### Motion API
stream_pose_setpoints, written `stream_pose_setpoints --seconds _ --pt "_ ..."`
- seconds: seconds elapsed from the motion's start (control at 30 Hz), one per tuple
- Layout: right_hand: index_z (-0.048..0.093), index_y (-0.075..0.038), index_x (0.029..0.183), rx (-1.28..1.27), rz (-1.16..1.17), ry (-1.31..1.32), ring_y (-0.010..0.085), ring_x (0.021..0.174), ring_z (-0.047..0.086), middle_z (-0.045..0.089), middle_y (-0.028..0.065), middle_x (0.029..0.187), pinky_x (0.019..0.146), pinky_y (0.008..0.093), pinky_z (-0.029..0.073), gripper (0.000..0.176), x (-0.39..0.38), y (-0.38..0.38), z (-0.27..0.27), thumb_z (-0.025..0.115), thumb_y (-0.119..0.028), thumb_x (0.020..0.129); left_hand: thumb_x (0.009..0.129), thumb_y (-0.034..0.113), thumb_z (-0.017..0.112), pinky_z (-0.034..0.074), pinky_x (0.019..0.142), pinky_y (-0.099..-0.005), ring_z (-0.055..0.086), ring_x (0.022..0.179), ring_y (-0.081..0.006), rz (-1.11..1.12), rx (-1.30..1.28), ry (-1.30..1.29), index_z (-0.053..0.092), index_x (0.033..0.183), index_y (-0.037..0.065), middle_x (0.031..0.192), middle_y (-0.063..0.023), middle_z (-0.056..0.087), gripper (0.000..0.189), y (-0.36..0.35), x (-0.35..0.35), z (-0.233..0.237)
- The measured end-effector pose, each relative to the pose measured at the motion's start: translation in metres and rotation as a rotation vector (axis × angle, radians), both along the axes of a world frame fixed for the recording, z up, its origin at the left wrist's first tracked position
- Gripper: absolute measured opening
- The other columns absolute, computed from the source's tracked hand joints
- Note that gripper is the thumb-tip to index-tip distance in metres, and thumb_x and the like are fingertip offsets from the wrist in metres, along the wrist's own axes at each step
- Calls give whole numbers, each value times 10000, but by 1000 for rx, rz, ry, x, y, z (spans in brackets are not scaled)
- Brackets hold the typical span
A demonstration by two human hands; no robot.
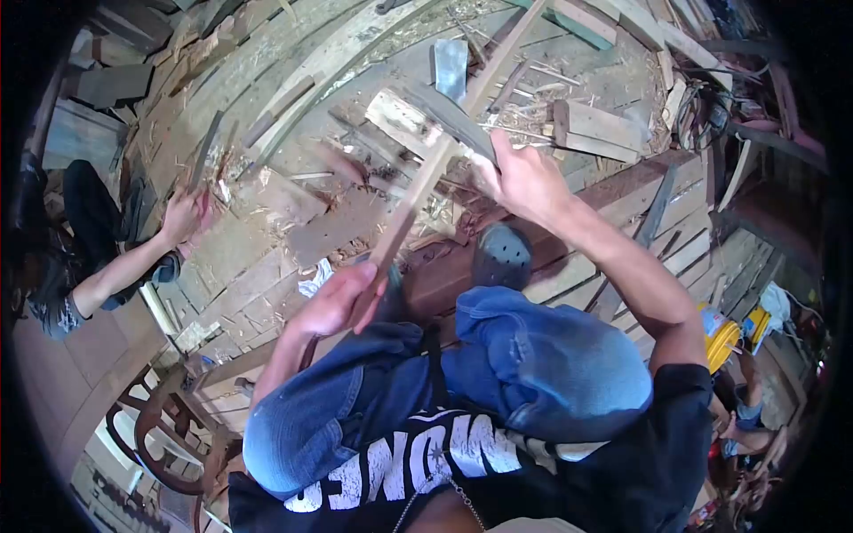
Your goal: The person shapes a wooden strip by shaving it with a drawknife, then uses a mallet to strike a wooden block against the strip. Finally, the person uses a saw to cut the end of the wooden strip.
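Observation:
My left hand (338, 298) is wrapped round a long wooden strip (410, 204), near its lower end. The strip slants up and to the right and seems to continue beyond the tool that crosses it. In my right hand (531, 182) is a dark, flat blade-like tool (444, 115), which points up and to the left over the strip. The grip of this tool is mostly hidden by my fingers. Just beyond the strip lies a pale wooden block (400, 120), partly covered by the tool. A grey metal plate-like piece (450, 69) lies farther off.
Wood chips and offcuts litter the plank floor (267, 293). A reddish beam (435, 289) runs by my shoes (503, 253). At left, another person's hand (182, 218) reaches to the floor. Carved dark wood (164, 426) stands lower left; a yellow reel-like object (721, 345) is at right.

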State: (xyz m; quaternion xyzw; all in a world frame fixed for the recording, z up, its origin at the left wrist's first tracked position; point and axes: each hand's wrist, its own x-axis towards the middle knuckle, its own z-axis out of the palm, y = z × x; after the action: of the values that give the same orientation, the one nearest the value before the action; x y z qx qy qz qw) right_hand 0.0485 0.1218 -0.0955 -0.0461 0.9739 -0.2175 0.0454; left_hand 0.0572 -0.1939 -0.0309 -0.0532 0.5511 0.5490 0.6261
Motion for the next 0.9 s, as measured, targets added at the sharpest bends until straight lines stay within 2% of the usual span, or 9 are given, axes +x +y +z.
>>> stream_pose_setpoints --seconds 0.03,0.13,0.17,0.23,0.3,0.4,0.57,0.67,0.9 --pt "468 -14 1060 -2 -3 16 450 623 620 594 256 611 557 546 503 325 -11 12 -14 471 -314 934 1003 447 304 363 421 -248 476 407 -144 -10 2 54 477 886 50 495 -43 482 449 -1 -5 -6" --pt "447 -17 1056 64 -453 -142 451 546 602 585 253 585 562 546 500 305 -60 86 -49 528 -269 905 1002 450 307 356 414 -252 468 403 -139 -25 6 32 478 885 51 494 -44 484 449 7 -3 -1" --pt "447 -17 1056 66 -462 -146 451 546 602 585 253 585 562 546 500 305 -49 76 -40 528 -269 905 1002 450 309 351 411 -254 462 400 -135 -27 -10 20 478 886 51 491 -44 481 448 10 -2 3" --pt "460 0 1063 -62 -174 -167 448 557 608 597 247 597 579 538 513 323 -28 29 -12 490 -292 929 1002 450 310 347 408 -252 465 401 -133 -9 -5 22 478 886 50 490 -44 481 449 7 -7 1" --pt "470 15 1063 31 -41 -222 442 563 616 602 245 599 586 538 517 342 -27 26 -13 465 -306 943 1003 449 304 353 410 -248 481 407 -133 0 -14 46 480 883 50 488 -42 481 451 1 -3 -6" --pt "474 5 1064 39 -429 -243 458 710 636 627 280 717 674 555 506 389 -68 81 -37 459 -363 938 1002 444 305 357 408 -247 490 409 -132 -28 -3 58 486 875 50 483 -38 482 452 6 4 -1" --pt "462 -3 1065 57 -430 -170 488 773 615 625 304 779 696 559 494 394 -53 44 -31 455 -375 937 1000 456 297 394 403 -261 501 412 -138 -67 -71 52 510 841 51 508 -44 518 484 0 -9 -12" --pt "457 3 1091 77 -400 -250 509 836 602 620 330 861 786 565 471 379 -60 45 -27 467 -337 923 998 466 299 448 426 -274 504 419 -137 -27 -94 -30 492 855 42 528 -47 525 487 2 -20 -17" --pt "457 -2 1177 123 -392 -384 453 1017 575 613 307 1012 910 519 435 435 -85 39 -11 456 -359 928 1001 467 279 501 435 -312 499 397 -141 -58 -6 97 458 871 56 505 -28 454 466 35 -77 -19"
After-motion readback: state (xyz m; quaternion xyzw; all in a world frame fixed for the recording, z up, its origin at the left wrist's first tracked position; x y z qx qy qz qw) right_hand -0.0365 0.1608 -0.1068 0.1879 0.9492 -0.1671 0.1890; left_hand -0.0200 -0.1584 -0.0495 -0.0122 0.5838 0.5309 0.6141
